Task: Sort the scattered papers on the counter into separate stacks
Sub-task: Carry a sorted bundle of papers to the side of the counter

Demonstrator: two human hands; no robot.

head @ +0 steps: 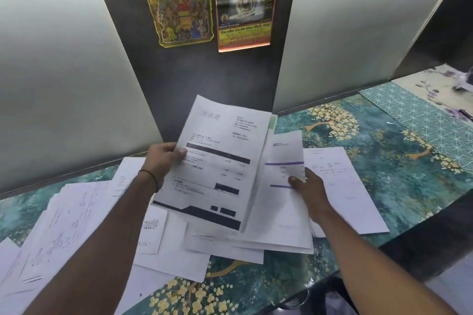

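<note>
1. Loose white papers (76, 212) overlap in a messy spread on the left side of the teal floral tabletop (384, 166).
2. Right hand (311, 192) grips the right edge of a purple-lined sheet (281, 207), thumb on top; the sheet lies over more papers at centre.
3. Left hand (163, 158), black band (151, 179) on the wrist, pinches the left edge of a printed invoice sheet (220, 161), which is lifted and tilted above the pile.
4. Single white sheet (343, 186) lies flat just right of the right hand.
5. Far back: yellow-edged poster (176, 5) beside orange poster (245, 5) on a dark panel (204, 79).
</note>
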